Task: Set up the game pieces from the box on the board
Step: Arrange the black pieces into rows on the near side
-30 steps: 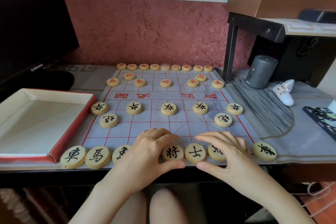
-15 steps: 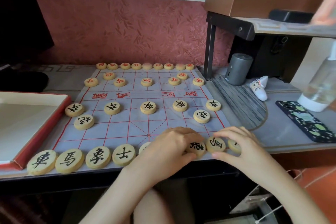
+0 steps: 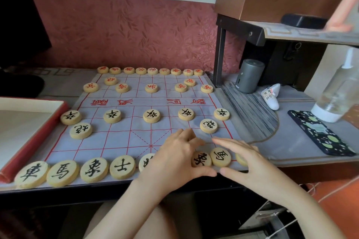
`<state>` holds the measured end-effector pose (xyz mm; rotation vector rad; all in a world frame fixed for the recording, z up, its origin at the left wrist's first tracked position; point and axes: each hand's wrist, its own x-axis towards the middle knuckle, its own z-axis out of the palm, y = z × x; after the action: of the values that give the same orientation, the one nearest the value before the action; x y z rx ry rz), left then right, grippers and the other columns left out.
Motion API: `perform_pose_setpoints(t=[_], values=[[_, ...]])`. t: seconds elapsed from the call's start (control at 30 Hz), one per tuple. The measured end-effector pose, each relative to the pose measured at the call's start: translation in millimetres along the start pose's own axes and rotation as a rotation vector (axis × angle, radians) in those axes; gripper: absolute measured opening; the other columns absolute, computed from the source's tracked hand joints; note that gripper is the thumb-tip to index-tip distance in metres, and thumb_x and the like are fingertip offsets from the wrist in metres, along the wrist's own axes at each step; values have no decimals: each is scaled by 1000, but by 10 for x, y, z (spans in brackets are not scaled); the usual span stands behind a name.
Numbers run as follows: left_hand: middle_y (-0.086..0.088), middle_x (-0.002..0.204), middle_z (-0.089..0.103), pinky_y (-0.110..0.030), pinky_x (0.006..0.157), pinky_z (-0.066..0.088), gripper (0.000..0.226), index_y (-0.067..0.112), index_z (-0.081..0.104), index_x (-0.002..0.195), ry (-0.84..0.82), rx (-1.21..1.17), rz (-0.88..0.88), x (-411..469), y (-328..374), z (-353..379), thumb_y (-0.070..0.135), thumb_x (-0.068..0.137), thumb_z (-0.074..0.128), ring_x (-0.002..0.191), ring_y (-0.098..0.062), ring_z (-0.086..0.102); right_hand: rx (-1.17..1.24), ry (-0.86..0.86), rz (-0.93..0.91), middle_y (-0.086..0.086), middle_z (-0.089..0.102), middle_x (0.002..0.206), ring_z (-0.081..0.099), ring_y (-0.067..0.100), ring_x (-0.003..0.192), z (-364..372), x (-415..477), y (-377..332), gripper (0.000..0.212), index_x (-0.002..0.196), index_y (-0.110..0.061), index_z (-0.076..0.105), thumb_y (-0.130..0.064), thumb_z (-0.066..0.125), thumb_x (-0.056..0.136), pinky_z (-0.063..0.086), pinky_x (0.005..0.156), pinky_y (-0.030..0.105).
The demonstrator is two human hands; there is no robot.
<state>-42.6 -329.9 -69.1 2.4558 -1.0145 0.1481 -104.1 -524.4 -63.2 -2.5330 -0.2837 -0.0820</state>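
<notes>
Two bare hands work the near edge of a pale cloth game board printed with a red grid (image 3: 120,141), spread on a tabletop (image 3: 291,141). The left hand (image 3: 174,159) lies loosely curled, palm down, over the near row, covering part of one round wooden disc with black characters (image 3: 145,162) and touching a second such disc (image 3: 201,159) at its fingertips. The right hand (image 3: 250,165) rests flat and spread beside it, fingers extended over the board's near right corner; a disc (image 3: 240,160) peeks from under it, though whether the hand grips it cannot be told. A black-marked disc (image 3: 220,157) sits between the two hands.

The near row of discs runs along the cloth's front edge, close to the tabletop's lip. The red-marked wooden discs (image 3: 151,88) line the far side, with the far row at the cloth's back edge. The board's middle, between the near row and the black pawns (image 3: 151,116), lies open. The shallow white box with red rim (image 3: 31,141) sits at the left, touching the cloth's edge. At right stand a dark patterned phone case (image 3: 320,134) and a clear plastic bottle (image 3: 338,95).
</notes>
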Motion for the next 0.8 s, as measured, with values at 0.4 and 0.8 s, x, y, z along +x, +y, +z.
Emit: perform_pose_setpoints(t=[0.4,0.8], values=[[11,123,55,-13,94,30,43,30,53,125,-93,-90,75,-70,-10,-92,30,82,61,113,-5,45,-154,106,-25,-28,50,105,42,-7,102,58,128,80,47,107,-46,45,-43,74,70,27,88,17],[5,114,56,-18,86,28,76,27,53,124,-10,6,-24,-57,-19,19,71,63,47,104,-15,49,-138,39,-2,-32,43,116,35,1,115,63,91,128,52,110,-55,39,-51,72,70,17,88,-2]])
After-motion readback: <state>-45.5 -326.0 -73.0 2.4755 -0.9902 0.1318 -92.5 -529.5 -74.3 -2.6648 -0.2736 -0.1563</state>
